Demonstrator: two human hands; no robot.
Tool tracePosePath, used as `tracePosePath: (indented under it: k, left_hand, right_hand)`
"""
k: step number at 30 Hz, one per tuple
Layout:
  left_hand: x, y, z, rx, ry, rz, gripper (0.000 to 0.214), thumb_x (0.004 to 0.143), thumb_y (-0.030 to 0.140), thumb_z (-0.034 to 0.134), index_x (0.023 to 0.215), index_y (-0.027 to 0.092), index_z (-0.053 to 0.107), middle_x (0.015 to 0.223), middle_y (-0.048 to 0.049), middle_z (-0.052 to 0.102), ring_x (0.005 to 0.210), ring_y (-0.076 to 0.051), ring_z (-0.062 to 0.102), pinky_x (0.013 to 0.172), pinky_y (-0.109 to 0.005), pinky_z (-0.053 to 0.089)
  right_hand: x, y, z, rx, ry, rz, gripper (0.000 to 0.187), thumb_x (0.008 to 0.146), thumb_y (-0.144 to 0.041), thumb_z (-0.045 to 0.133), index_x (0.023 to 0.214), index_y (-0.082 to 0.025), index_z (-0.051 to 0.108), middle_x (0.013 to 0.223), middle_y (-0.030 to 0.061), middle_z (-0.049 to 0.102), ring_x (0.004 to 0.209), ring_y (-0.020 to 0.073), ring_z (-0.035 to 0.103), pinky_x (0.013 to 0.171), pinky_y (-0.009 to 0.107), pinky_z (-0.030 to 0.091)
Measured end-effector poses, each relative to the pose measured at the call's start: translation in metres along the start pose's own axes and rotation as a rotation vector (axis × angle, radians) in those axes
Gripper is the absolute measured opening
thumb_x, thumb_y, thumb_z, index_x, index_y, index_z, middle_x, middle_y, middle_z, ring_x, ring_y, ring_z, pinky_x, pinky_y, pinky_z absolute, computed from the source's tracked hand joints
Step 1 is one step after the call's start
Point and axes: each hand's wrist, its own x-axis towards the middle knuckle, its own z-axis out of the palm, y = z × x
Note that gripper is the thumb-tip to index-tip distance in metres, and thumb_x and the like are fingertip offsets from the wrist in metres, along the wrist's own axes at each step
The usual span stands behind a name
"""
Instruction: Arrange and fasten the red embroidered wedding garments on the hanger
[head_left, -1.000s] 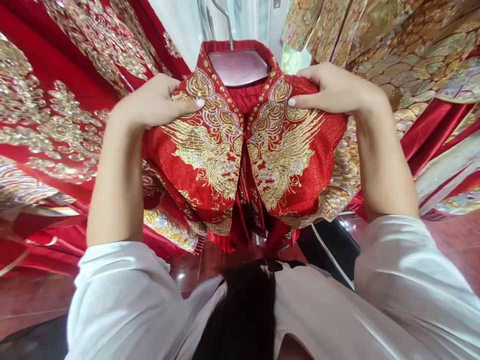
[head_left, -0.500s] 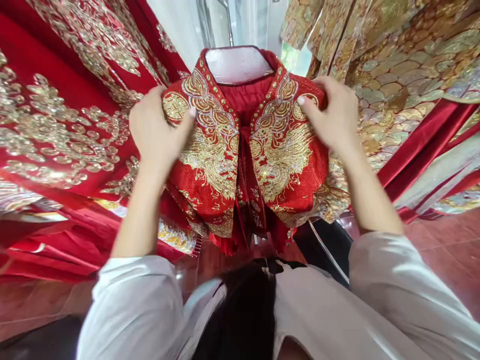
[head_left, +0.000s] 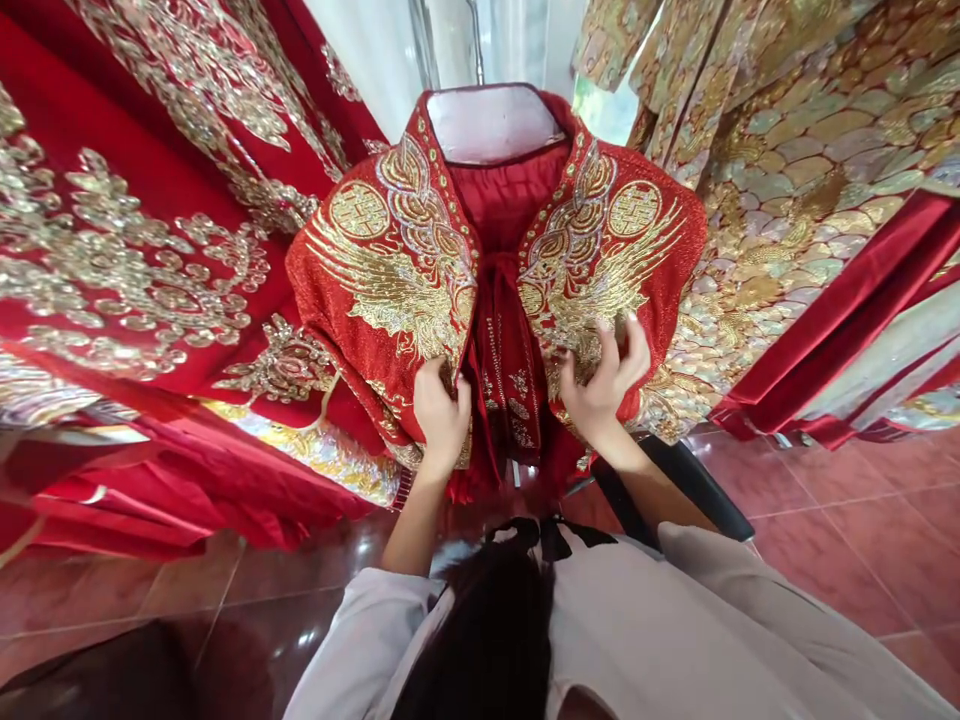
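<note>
A red jacket (head_left: 345,300) with gold phoenix embroidery and round gold emblems on the shoulders hangs in front of me, its front parted. Inside the collar a pale hanger or neck form (head_left: 487,125) shows. My left hand (head_left: 442,415) is closed on the jacket's left front edge, low on the panel, thumb against the border. Over the embroidery of the right front panel is my right hand (head_left: 607,385), its fingers apart and bent, the tips at the cloth. Dark red ties or an inner panel (head_left: 499,350) hang between the two fronts.
Red garments with beaded gold motifs (head_left: 150,270) hang at the left. A gold sequined garment (head_left: 795,200) hangs close on the right, beside red velvet cloth (head_left: 825,330). Below lies a reddish tiled floor (head_left: 840,530), with a black object (head_left: 690,485) under the jacket.
Both hands have let go of the jacket's shoulders and moved down and inward to the front panels. The shoulders and their round emblems are now uncovered.
</note>
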Motion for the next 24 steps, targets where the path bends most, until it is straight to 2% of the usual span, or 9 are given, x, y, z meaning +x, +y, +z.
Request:
tracePosePath:
  k: [2, 5, 9, 11, 14, 16, 19, 22, 24]
  left_hand:
    - [-0.009, -0.006, 0.003, -0.013, -0.026, -0.021, 0.033, 0.087, 0.025, 0.04, 0.114, 0.01, 0.052, 0.104, -0.0175, 0.059, 0.1, -0.025, 0.056, 0.091, -0.038, 0.045]
    - [-0.017, -0.009, 0.013, 0.04, -0.061, -0.068, 0.035, 0.081, 0.025, 0.048, 0.112, 0.009, 0.052, 0.105, -0.0196, 0.058, 0.101, -0.029, 0.054, 0.092, -0.042, 0.043]
    - [-0.028, -0.016, 0.018, 0.127, -0.164, -0.186, 0.037, 0.077, 0.024, 0.053, 0.111, 0.009, 0.052, 0.109, -0.0208, 0.056, 0.104, -0.032, 0.052, 0.093, -0.045, 0.04]
    - [-0.035, -0.022, 0.016, 0.2, -0.261, -0.273, 0.034, 0.077, 0.024, 0.053, 0.108, 0.01, 0.053, 0.106, -0.0199, 0.058, 0.103, -0.032, 0.054, 0.091, -0.044, 0.041]
    - [-0.046, -0.024, 0.01, 0.27, -0.376, -0.379, 0.029, 0.08, 0.023, 0.048, 0.104, 0.01, 0.055, 0.088, -0.016, 0.062, 0.086, -0.03, 0.06, 0.075, -0.038, 0.046]
    - [-0.053, -0.014, 0.003, 0.273, -0.434, -0.398, 0.024, 0.08, 0.022, 0.047, 0.099, 0.012, 0.058, 0.078, -0.0126, 0.063, 0.073, -0.026, 0.061, 0.065, -0.033, 0.044]
    - [-0.068, 0.019, -0.012, 0.229, -0.544, -0.34, 0.014, 0.075, 0.02, 0.053, 0.085, 0.016, 0.062, 0.071, -0.0085, 0.063, 0.068, -0.023, 0.062, 0.061, -0.028, 0.042]
    - [-0.08, 0.053, -0.02, 0.13, -0.665, -0.194, 0.007, 0.066, 0.022, 0.061, 0.072, 0.017, 0.062, 0.065, -0.0077, 0.062, 0.065, -0.021, 0.062, 0.062, -0.027, 0.043]
    - [-0.08, 0.063, -0.012, 0.104, -0.698, -0.155, 0.007, 0.062, 0.021, 0.064, 0.065, 0.016, 0.061, 0.062, -0.0092, 0.06, 0.063, -0.023, 0.061, 0.061, -0.029, 0.044]
  right_hand:
    - [-0.012, -0.008, 0.003, -0.017, -0.072, -0.026, 0.054, 0.087, -0.044, 0.039, 0.131, -0.018, 0.054, 0.138, 0.02, 0.037, 0.132, 0.0375, 0.028, 0.098, 0.054, 0.029]
    - [-0.017, -0.018, 0.018, -0.012, -0.186, -0.067, 0.059, 0.086, -0.047, 0.041, 0.137, -0.018, 0.046, 0.142, 0.0198, 0.032, 0.132, 0.0369, 0.028, 0.096, 0.052, 0.032]
    - [-0.009, -0.008, 0.037, 0.111, -0.138, -0.044, 0.056, 0.086, -0.032, 0.043, 0.137, -0.01, 0.041, 0.139, 0.0238, 0.031, 0.128, 0.033, 0.032, 0.097, 0.046, 0.033]
    - [-0.01, 0.004, 0.042, 0.264, -0.112, -0.074, 0.049, 0.085, -0.027, 0.043, 0.13, -0.009, 0.045, 0.13, 0.0226, 0.039, 0.121, 0.0292, 0.039, 0.095, 0.042, 0.037]
    - [-0.019, 0.018, 0.043, 0.49, -0.142, -0.089, 0.029, 0.084, -0.025, 0.039, 0.108, -0.013, 0.05, 0.104, 0.0155, 0.052, 0.097, 0.0231, 0.051, 0.082, 0.036, 0.043]
    - [-0.024, 0.02, 0.036, 0.588, -0.205, -0.08, 0.018, 0.084, -0.024, 0.038, 0.096, -0.016, 0.048, 0.087, 0.0097, 0.054, 0.078, 0.0192, 0.052, 0.07, 0.031, 0.042]
    - [-0.028, 0.009, 0.006, 0.792, -0.293, -0.174, 0.004, 0.081, -0.021, 0.04, 0.083, -0.018, 0.042, 0.065, 0.0002, 0.046, 0.056, 0.0127, 0.042, 0.056, 0.024, 0.034]
    - [-0.023, -0.012, -0.027, 1.066, -0.311, -0.353, 0.008, 0.081, -0.018, 0.041, 0.074, -0.019, 0.036, 0.058, -0.0035, 0.038, 0.051, 0.0088, 0.033, 0.051, 0.021, 0.029]
    - [-0.014, -0.024, -0.03, 1.152, -0.359, -0.409, 0.007, 0.079, -0.017, 0.04, 0.074, -0.018, 0.036, 0.059, -0.0037, 0.037, 0.052, 0.0081, 0.031, 0.051, 0.02, 0.029]
